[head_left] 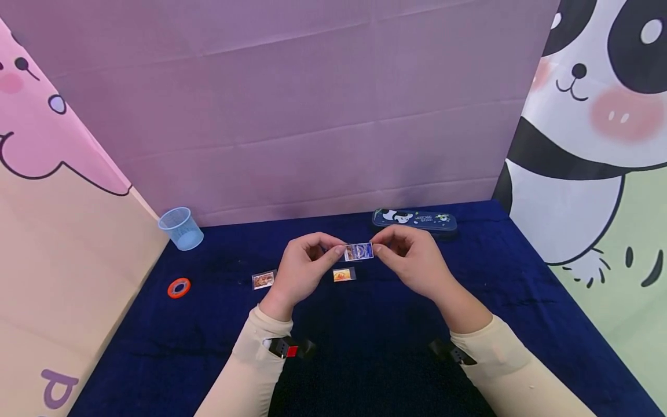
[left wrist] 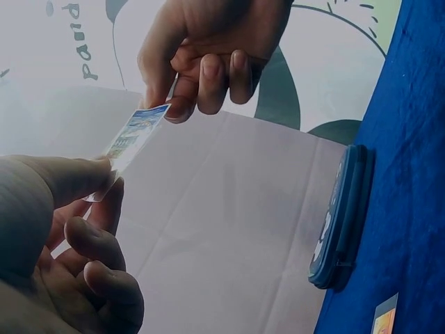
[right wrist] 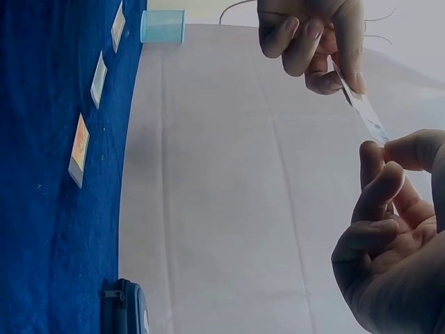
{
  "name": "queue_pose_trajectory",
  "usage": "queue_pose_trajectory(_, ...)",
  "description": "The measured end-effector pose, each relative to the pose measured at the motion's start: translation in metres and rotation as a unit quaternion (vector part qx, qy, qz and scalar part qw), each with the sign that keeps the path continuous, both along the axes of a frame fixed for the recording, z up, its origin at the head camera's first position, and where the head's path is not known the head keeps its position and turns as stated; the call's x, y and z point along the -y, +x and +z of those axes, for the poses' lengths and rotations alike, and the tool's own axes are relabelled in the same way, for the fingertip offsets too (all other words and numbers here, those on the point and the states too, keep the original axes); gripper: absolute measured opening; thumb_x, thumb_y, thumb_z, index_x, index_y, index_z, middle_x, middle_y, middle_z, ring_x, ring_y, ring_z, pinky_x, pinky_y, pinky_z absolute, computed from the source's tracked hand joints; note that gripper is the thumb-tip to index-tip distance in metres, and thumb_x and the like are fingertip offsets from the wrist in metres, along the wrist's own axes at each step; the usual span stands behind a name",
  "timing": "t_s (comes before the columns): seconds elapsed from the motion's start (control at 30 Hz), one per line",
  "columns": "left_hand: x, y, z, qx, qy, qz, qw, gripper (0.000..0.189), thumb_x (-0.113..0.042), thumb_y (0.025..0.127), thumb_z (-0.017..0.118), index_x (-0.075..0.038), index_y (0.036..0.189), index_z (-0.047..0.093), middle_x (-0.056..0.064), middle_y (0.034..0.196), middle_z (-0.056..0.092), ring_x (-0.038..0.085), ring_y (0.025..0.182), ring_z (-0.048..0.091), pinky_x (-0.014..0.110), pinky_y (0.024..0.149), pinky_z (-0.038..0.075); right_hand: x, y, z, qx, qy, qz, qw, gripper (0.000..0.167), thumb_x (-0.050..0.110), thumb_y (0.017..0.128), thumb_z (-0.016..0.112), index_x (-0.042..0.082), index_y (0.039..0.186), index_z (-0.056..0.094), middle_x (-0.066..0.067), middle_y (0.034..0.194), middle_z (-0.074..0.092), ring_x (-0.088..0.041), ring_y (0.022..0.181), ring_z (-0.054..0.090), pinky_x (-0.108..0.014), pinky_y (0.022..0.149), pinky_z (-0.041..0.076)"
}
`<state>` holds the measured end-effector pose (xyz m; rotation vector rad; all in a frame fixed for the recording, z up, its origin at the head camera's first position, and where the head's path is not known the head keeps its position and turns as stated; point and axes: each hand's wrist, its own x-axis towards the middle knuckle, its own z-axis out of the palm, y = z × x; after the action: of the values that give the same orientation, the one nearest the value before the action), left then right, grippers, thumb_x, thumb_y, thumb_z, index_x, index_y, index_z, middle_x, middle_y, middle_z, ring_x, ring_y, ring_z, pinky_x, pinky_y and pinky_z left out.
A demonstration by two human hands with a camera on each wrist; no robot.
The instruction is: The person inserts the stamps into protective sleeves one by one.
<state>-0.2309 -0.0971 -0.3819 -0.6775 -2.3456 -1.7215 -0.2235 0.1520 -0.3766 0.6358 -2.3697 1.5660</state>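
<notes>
A small blue picture card, with what looks like a clear sleeve edge, is held up above the table between both hands. My left hand pinches its left end between thumb and index finger. At the opposite end, the thumb and index finger of my right hand pinch it. Below, an orange-and-yellow card lies on the cloth. A reddish-brown card lies just left of the left hand. Between these two, the right wrist view shows another card, which the left hand hides in the head view.
A dark blue panda pencil case lies at the back, behind the right hand. At the back left stands a light blue mesh cup. An orange tape roll lies at the left on the dark blue tablecloth. Printed curtains surround the table.
</notes>
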Motion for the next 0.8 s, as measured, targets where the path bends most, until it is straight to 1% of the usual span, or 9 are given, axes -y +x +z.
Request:
queue_pose_trajectory(0.13,0.0014,-0.0001,-0.0011,-0.005,0.002,-0.003,1.0000,0.014,-0.023,0.101,0.073,-0.014,0.109,0.081,0.003,0.084,0.062,0.019,0.059,0.044,0.028,0.054,0.036,0.0000,-0.0001,0.0002,-0.003,-0.006,-0.003,1.0000,0.006,0.015,0.101,0.072,0.014,0.104,0.077,-0.005,0.078,0.060,-0.023,0.061,0.048,-0.029,0.053,0.040)
queue_pose_trajectory(0.27,0.0019,0.0005,-0.0007,-0.007,0.000,-0.007,1.0000,0.013,-0.025,0.101,0.073,-0.017,0.107,0.082,0.003,0.083,0.062,0.021,0.059,0.045,0.029,0.053,0.037,0.0002,0.0015,0.0011,0.004,-0.006,-0.002,1.0000,0.005,0.015,0.101,0.072,0.014,0.103,0.077,-0.005,0.078,0.060,-0.022,0.062,0.049,-0.028,0.054,0.040)
queue_pose_trajectory(0.37,0.0018,0.0006,-0.0006,-0.009,-0.003,-0.009,0.9999,0.012,-0.025,0.101,0.073,-0.018,0.106,0.082,0.002,0.085,0.065,0.022,0.059,0.045,0.029,0.053,0.037,0.0005,0.0023,0.0005,0.012,-0.003,0.000,0.9999,0.006,0.015,0.101,0.072,0.013,0.104,0.076,-0.006,0.080,0.060,-0.022,0.063,0.049,-0.028,0.056,0.041)
queue_pose_trajectory(0.5,0.0011,0.0003,0.0001,-0.010,-0.002,-0.008,0.9999,0.011,-0.026,0.100,0.075,-0.018,0.105,0.081,0.001,0.088,0.068,0.022,0.059,0.045,0.029,0.053,0.037,0.0010,0.0014,-0.0008,0.009,0.001,-0.001,1.0000,0.006,0.015,0.101,0.072,0.013,0.104,0.076,-0.006,0.080,0.059,-0.022,0.064,0.049,-0.029,0.056,0.041)
queue_pose_trajectory(0.6,0.0007,0.0000,-0.0003,-0.008,-0.001,-0.006,0.9999,0.010,-0.025,0.099,0.076,-0.018,0.104,0.081,0.001,0.088,0.068,0.022,0.060,0.044,0.028,0.053,0.036,0.0014,0.0010,-0.0016,0.005,0.006,-0.002,1.0000,0.005,0.015,0.101,0.072,0.014,0.103,0.076,-0.004,0.079,0.059,-0.022,0.063,0.049,-0.029,0.055,0.041)
queue_pose_trajectory(0.8,0.0004,0.0007,-0.0023,-0.004,-0.005,-0.004,1.0000,0.010,-0.025,0.100,0.075,-0.018,0.103,0.081,0.001,0.087,0.069,0.020,0.060,0.044,0.028,0.053,0.036,0.0035,0.0013,-0.0041,0.002,0.012,0.011,0.9999,0.006,0.015,0.101,0.071,0.016,0.103,0.076,-0.003,0.078,0.059,-0.022,0.062,0.049,-0.029,0.054,0.041)
